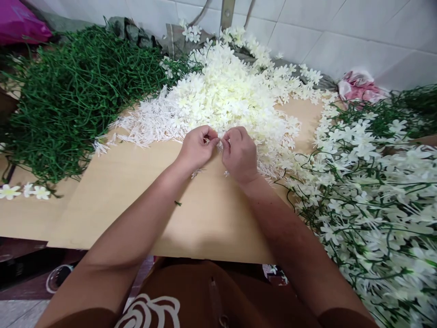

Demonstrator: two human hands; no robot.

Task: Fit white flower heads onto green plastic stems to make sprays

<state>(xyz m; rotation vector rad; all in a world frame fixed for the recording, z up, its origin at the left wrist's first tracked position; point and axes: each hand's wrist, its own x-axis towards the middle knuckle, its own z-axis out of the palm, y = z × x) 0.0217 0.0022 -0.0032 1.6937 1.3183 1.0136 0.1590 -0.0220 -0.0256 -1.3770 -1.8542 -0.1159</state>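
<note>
My left hand (200,146) and my right hand (240,152) meet fingertip to fingertip at the near edge of a heap of white artificial flower heads (227,91). Both are closed in a pinch on a small white flower piece (219,135), mostly hidden by the fingers. Thin white strands show just below the fingertips. To the left of the flower heads lie many white stamen pieces (150,120). A few loose white bits (197,172) rest on the cardboard under my wrists.
A large pile of green plastic stems (78,91) stands at the left on the cardboard (112,191). Assembled white flowers with green stems (372,218) crowd the right side. A tiled wall (314,32) closes off the back. One green scrap (178,203) lies near my left forearm.
</note>
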